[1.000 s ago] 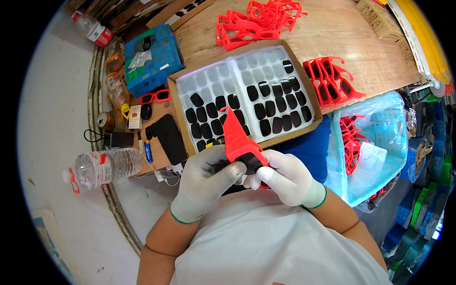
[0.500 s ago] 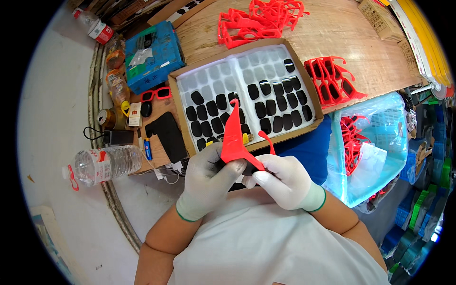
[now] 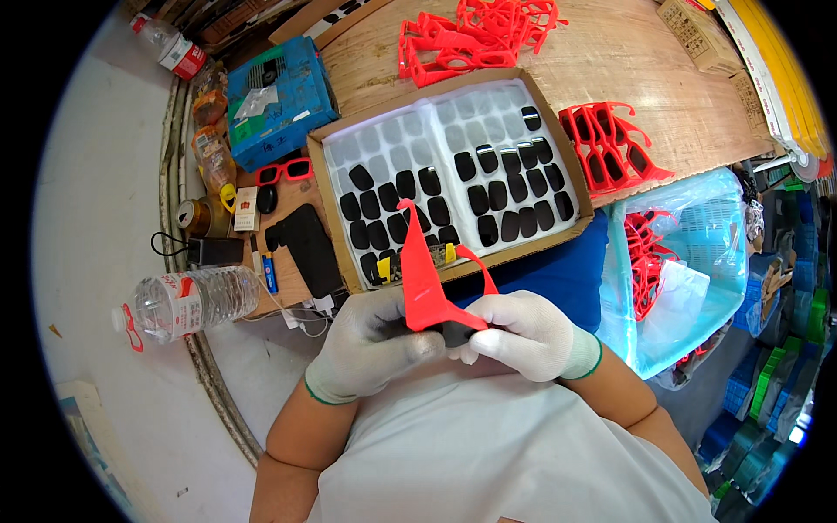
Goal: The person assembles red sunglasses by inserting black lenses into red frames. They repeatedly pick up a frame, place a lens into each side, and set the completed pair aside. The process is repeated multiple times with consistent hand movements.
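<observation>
Close to my body, a pair of red sunglasses is held between my gloved hands with its temple arms pointing up and away. My left hand grips the left corner, its thumb in front and its fingers partly hidden behind. The other end of the front is pinched by my right hand. A dark lens shows in the frame between the two hands. Just beyond lies a shallow cardboard box with dark lenses in rows on white lining, and a yellow-and-black tool at its near edge.
Red frames are heaped at the back, and a row of red sunglasses lies right of the box. A bag-lined blue basket holds more. At left are a blue box, a dark phone-like slab and a large plastic bottle.
The red sunglasses have dipped and tilted, with the left temple tip lower and further left. My left hand has shifted slightly left and down; my right hand has barely moved.
</observation>
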The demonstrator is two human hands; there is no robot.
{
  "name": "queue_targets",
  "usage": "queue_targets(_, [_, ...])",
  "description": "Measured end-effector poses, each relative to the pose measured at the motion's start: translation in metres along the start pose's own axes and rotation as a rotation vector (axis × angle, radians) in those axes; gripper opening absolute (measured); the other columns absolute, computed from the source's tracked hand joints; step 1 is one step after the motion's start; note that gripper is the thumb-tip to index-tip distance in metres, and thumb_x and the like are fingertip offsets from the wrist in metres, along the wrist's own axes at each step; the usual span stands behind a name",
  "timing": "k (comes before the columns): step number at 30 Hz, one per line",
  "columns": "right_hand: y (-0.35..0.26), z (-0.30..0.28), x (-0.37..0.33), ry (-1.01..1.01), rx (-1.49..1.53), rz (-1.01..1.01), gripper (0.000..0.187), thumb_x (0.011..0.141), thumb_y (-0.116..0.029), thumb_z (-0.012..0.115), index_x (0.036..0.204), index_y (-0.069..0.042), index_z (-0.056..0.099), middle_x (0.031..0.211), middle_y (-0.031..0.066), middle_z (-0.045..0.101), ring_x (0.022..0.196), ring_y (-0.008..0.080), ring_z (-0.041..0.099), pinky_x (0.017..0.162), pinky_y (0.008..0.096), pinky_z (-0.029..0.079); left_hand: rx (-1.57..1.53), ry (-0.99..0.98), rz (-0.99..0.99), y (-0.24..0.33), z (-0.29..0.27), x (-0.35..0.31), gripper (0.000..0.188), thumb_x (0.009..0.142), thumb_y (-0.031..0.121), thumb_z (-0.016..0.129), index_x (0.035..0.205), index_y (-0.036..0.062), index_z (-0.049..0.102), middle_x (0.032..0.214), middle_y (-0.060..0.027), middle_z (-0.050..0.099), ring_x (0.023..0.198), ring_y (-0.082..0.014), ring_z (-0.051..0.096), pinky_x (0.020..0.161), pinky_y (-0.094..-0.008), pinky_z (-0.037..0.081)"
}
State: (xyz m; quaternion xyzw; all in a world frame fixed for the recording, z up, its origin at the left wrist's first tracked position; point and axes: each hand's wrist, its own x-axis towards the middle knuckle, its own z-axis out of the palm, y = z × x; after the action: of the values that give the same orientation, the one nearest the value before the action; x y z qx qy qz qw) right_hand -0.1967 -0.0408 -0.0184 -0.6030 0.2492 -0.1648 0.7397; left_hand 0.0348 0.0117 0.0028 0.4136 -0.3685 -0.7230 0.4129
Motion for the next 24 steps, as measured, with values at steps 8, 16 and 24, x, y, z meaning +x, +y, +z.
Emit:
queue_targets(8, [-0.005,0.011,0.008,0.168,-0.117,-0.081,0.019,0.100,-0.012,0.050,0.108,-0.002,0.064,0.081,0.0065,0.069,0.071,0.0205,0.067,0.070,0.0312,0.053,0.019,0.215,0.091,-0.012,0.011,0.001,0.024,0.091,0.015,0.072,0.106,-0.0029,0.065,0.093,-0.0075,0.070,0.080,-0.0091,0.060,0.070,-0.0250,0.048])
queue_targets(16, [-0.003,0.019,0.007,0.253,-0.265,0.003,0.019,0.101,-0.013,0.049,0.107,-0.002,0.064,0.079,0.0073,0.068,0.067,0.0219,0.066,0.068,0.0315,0.053,0.217,0.380,0.172,-0.029,0.015,0.008,0.017,0.095,0.006,0.063,0.107,-0.0042,0.066,0.094,-0.0063,0.069,0.085,-0.0092,0.061,0.077,-0.0266,0.051])
queue_targets(24, [0.001,0.017,0.008,0.233,-0.193,-0.015,0.020,0.102,-0.014,0.049,0.108,-0.001,0.064,0.080,0.0067,0.069,0.070,0.0202,0.068,0.069,0.0310,0.053,0.293,0.460,0.135,-0.023,0.026,0.004,0.017,0.095,0.009,0.062,0.104,-0.0052,0.066,0.092,-0.0073,0.069,0.082,-0.0082,0.060,0.074,-0.0258,0.050])
